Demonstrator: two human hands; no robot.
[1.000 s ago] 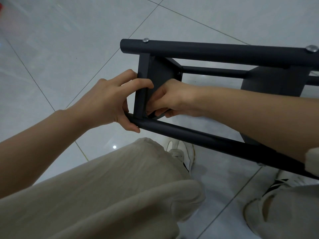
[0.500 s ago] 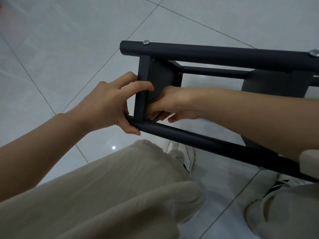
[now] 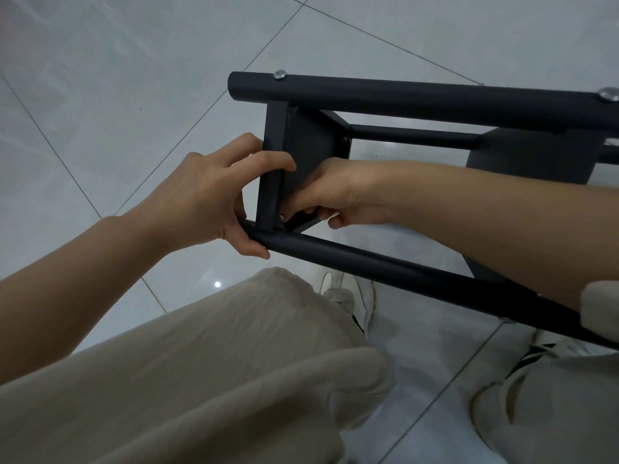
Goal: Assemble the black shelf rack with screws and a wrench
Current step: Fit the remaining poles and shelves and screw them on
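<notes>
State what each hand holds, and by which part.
Left hand grips the black rack where end panel meets near tube. Right hand pinches a small part inside that corner; unidentifiable.

I see a matte black shelf rack with silver screw heads, beige trousers, white shoes with black stripes, pale grey floor tiles.

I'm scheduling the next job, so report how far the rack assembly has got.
Done: the far tube shows an end screw and a second screw, with the end shelf against it. In hand: the left hand grips the near tube and shelf edge; the right hand works at their corner, and what it holds is hidden. Left: at least that near corner joint.
</notes>
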